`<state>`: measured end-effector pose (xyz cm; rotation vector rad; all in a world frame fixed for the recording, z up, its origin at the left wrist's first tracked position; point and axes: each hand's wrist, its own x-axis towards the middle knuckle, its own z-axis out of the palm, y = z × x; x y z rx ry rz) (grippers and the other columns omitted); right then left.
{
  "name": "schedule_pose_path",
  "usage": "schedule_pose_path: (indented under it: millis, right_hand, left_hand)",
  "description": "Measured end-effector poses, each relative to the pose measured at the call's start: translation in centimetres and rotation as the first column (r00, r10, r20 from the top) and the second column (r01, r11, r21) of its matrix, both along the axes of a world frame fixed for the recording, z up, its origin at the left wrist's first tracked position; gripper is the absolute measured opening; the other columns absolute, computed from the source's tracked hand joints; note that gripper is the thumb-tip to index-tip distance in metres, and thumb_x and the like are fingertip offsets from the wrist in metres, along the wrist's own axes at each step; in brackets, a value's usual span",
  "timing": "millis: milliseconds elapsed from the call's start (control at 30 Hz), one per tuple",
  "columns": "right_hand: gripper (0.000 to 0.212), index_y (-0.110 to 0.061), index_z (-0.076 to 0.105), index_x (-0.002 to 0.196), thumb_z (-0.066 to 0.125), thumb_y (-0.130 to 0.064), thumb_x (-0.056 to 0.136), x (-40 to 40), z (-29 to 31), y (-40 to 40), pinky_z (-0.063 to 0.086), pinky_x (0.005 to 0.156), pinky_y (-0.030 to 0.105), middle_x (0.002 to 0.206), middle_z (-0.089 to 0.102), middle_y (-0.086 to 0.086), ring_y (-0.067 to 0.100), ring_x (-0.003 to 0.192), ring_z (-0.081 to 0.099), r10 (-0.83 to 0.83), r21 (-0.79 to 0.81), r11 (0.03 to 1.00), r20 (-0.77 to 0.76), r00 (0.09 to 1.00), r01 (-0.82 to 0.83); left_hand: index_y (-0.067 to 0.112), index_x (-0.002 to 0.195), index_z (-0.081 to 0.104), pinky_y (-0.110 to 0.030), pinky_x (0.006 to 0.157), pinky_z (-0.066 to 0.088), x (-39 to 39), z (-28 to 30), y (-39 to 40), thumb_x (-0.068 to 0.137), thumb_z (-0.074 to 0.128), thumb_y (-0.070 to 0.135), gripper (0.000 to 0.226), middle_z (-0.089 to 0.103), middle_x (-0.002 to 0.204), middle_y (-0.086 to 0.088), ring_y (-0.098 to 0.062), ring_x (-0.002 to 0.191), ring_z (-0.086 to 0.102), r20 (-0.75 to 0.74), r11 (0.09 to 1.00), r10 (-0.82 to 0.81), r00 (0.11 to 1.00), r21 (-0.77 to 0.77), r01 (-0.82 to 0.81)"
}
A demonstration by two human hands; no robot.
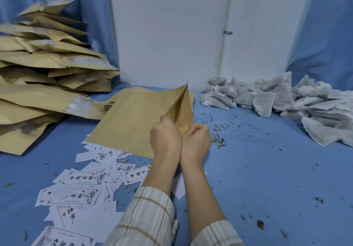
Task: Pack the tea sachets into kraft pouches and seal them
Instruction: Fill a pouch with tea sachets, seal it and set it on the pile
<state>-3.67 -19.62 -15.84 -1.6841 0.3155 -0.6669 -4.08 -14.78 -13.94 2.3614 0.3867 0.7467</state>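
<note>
So right now I'm at the pouch-opening step. I've got one kraft pouch (137,115) lifted off the blue table (267,169), held out in front of me near the middle, with its mouth on the right side, turned toward me. My left hand (165,136) is pinching one lip of the mouth and my right hand (196,138) is pinching the other, fingers curled on the paper, wrists nearly touching. The two layers are parted into a V up at the top corner, so it's partly open but not wide enough to drop anything in yet, I'd say.

The tea sachets (277,98) are heaped against the wall to my right, well apart from the pouch, none in hand. The stack of pouches (44,70) is piled on my left; I can't tell which of those are filled or sealed. Printed labels (84,180) are scattered under and in front of the pouch, and loose tea bits (219,140) are sprinkled just beside my right hand.

Next move as I see it: spread the mouth wider, keep the left pinch so the pouch stays open, free the right hand and reach over to the heap for sachets. Risk is the mouth flopping closed once one hand lets go, so no rush
</note>
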Motion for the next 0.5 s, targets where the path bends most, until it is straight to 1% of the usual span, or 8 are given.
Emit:
schedule_pose_path:
  millis: [67,100,167,233,300,367,400,500]
  right_hand:
    - [0.024,-0.013,0.048,0.111,0.048,-0.004,0.089,-0.5,0.6,-0.1,0.033,0.056,0.01,0.08,0.055,-0.001,0.011,0.07,0.052,0.029,-0.06,0.998,0.136,0.99,-0.021]
    - [0.022,-0.016,0.051,0.107,0.051,-0.005,0.087,-0.5,0.7,-0.3,0.035,0.054,0.007,0.077,0.051,-0.005,0.009,0.066,0.051,0.058,-0.065,0.997,0.188,0.98,-0.046]
    - [0.007,-0.02,0.052,0.084,0.058,-0.018,0.083,-0.3,1.3,-0.7,0.036,0.051,0.011,0.062,0.048,-0.016,0.003,0.054,0.047,0.136,0.129,0.979,0.173,0.975,-0.16]
    - [0.021,-0.024,0.039,0.072,0.057,-0.032,0.08,0.1,1.8,-1.0,0.036,0.058,0.025,0.059,0.046,-0.016,0.008,0.061,0.048,0.165,0.181,0.969,0.041,0.985,-0.17]
    - [0.021,-0.021,0.035,0.074,0.049,-0.033,0.083,0.5,1.6,-1.4,0.034,0.07,0.031,0.075,0.04,-0.011,0.018,0.082,0.044,0.072,-0.121,0.989,-0.067,0.995,-0.08]
    - [0.014,-0.018,0.035,0.079,0.045,-0.021,0.088,0.7,1.0,-2.0,0.028,0.075,0.03,0.083,0.03,-0.007,0.017,0.085,0.03,0.098,-0.528,0.845,-0.009,0.995,-0.088]
    - [0.011,-0.019,0.037,0.082,0.046,-0.017,0.089,1.0,0.7,-2.5,0.024,0.075,0.027,0.086,0.028,-0.007,0.013,0.083,0.024,0.174,-0.657,0.743,0.002,0.985,-0.13]
    - [0.025,-0.026,0.037,0.073,0.051,-0.015,0.09,2.0,1.1,-4.4,0.029,0.063,0.013,0.077,0.031,-0.014,0.002,0.068,0.03,0.384,-0.684,0.636,-0.122,0.915,-0.357]
  left_hand:
    - [-0.001,0.111,0.056,-0.034,0.061,0.031,-0.3,0.4,-0.3,0.099,0.039,0.019,0.029,0.065,0.092,-0.025,-0.041,0.088,0.062,0.035,0.997,-0.01,0.999,0.078,0.007]
    - [-0.001,0.112,0.056,-0.034,0.06,0.03,-0.5,0.8,-0.4,0.098,0.04,0.02,0.03,0.065,0.091,-0.025,-0.042,0.087,0.062,0.054,0.992,-0.021,0.998,0.123,0.014]
    - [0.0,0.11,0.056,-0.033,0.06,0.029,-0.7,1.5,-0.6,0.098,0.039,0.02,0.028,0.066,0.091,-0.024,-0.041,0.087,0.062,0.08,0.979,-0.05,0.996,0.203,0.033]
    - [0.002,0.107,0.055,-0.033,0.06,0.029,-0.8,2.2,-1.0,0.099,0.037,0.017,0.025,0.066,0.096,-0.021,-0.038,0.09,0.062,0.058,0.962,-0.07,0.996,0.267,0.052]
    - [0.004,0.105,0.055,-0.033,0.063,0.03,-0.9,2.5,-1.6,0.097,0.037,0.013,0.021,0.064,0.101,-0.018,-0.036,0.096,0.061,-0.007,0.944,-0.086,0.996,0.321,0.083]
    - [0.005,0.106,0.055,-0.031,0.065,0.032,-1.1,2.5,-2.2,0.096,0.036,0.009,0.021,0.063,0.106,-0.016,-0.034,0.1,0.06,-0.058,0.93,-0.1,0.993,0.35,0.114]
    - [0.006,0.108,0.056,-0.031,0.067,0.033,-1.3,2.5,-2.4,0.096,0.035,0.008,0.023,0.063,0.108,-0.015,-0.034,0.102,0.06,-0.079,0.925,-0.106,0.991,0.358,0.128]
    - [0.008,0.113,0.059,-0.03,0.069,0.034,-1.4,2.3,-3.0,0.097,0.035,0.008,0.028,0.063,0.113,-0.012,-0.03,0.107,0.06,-0.127,0.925,-0.127,0.984,0.342,0.164]
